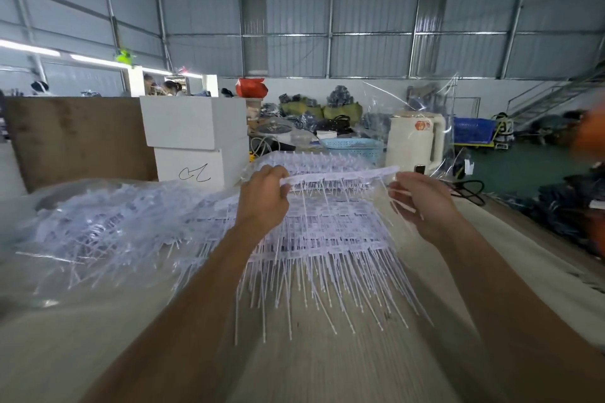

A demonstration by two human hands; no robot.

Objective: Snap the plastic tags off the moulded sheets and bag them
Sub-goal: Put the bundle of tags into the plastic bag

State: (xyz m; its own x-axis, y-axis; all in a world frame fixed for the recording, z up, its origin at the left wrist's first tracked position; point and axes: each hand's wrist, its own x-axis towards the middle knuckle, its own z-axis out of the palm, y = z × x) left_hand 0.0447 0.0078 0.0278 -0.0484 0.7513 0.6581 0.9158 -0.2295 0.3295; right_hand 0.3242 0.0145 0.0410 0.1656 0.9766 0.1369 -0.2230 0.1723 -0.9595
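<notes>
- Holding a strip of tags (340, 174) up over the bench middle: left hand (262, 196) pinches its left end, grip clamped on it.
- Right hand (422, 203) at the strip's right end, fingers curled round thin tails; looks clamped too.
- Moulded sheets (327, 232) lie stacked below, tails toward the near edge.
- Clear bag (98, 222) w/ loose tags sits by the bench's left edge.
- Step, prob.: snapping. Next: a twist apart, then carry left to the bag.
</notes>
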